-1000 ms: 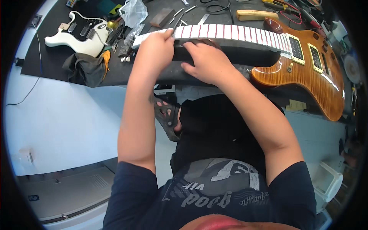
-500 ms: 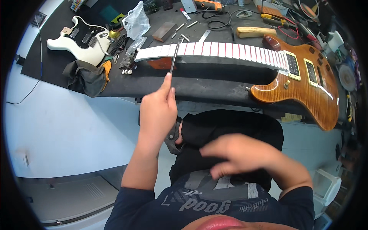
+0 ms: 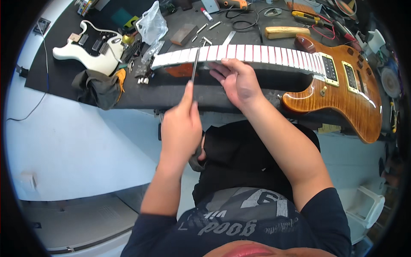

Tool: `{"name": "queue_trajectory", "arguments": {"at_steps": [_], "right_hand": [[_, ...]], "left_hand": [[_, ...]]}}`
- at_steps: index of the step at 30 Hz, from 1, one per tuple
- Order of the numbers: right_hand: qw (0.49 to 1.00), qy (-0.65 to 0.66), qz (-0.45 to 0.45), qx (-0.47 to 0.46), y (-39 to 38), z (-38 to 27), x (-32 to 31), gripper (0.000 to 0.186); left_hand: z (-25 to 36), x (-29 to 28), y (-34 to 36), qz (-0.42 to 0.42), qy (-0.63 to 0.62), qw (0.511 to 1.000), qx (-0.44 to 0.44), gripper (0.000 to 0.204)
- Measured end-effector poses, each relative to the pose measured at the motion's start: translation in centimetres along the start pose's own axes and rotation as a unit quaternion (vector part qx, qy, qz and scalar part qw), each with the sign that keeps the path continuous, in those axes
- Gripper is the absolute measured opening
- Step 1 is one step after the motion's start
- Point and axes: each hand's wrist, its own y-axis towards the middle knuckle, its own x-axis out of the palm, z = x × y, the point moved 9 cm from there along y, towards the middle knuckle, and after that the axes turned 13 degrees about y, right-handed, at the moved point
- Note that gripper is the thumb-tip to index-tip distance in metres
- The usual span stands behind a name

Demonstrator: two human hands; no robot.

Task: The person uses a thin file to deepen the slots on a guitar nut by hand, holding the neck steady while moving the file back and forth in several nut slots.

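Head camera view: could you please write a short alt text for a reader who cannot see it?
A person's left hand holds a thin metal tool against the taped neck of an amber electric guitar, while the right hand rests on the neck. A white guitar lies at the far left of the black workbench.

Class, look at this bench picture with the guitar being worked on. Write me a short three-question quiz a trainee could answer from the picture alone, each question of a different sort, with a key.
1. True or false: the left hand holds a thin metal tool whose far end reaches the taped fretboard.
2. Where does the right hand rest? A) on the white guitar body B) at the near edge of the guitar neck C) on the plastic bag
3. Fill in: the body of the amber guitar lies on the person's ____ side.

Key: 1 true; 2 B; 3 right.
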Motion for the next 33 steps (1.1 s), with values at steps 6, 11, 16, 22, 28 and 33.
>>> {"name": "queue_trajectory", "arguments": {"at_steps": [6, 11, 16, 22, 28, 33], "right_hand": [[0.996, 0.073, -0.02, 0.044, -0.5, 0.9, 2.8, 0.034], [0.999, 0.016, 0.038, 0.006, 0.0, -0.8, 0.3, 0.039], [0.999, -0.006, 0.04, -0.006, 0.3, 0.3, 1.5, 0.04], [1.0, -0.01, 0.025, 0.001, 0.4, 0.6, 1.6, 0.038], [0.998, -0.028, 0.036, -0.041, 0.3, -0.6, 0.4, 0.039], [1.0, -0.007, 0.021, -0.011, 0.3, 1.5, 2.8, 0.038]], "left_hand": [[-0.5, -1.0, 9.4, -0.017, 0.093, 0.995, 0.035, 0.047], [-0.8, 0.7, -0.2, -0.036, -0.009, 0.999, 0.001, 0.057], [0.4, -1.0, 4.4, 0.003, 0.054, 0.998, 0.04, 0.048], [0.6, -1.2, 5.5, -0.008, 0.089, 0.995, 0.05, 0.044], [-1.1, 1.2, -0.6, -0.091, -0.001, 0.994, -0.054, 0.048], [-2.0, -0.2, 10.7, -0.066, 0.026, 0.997, -0.009, 0.047]]}}
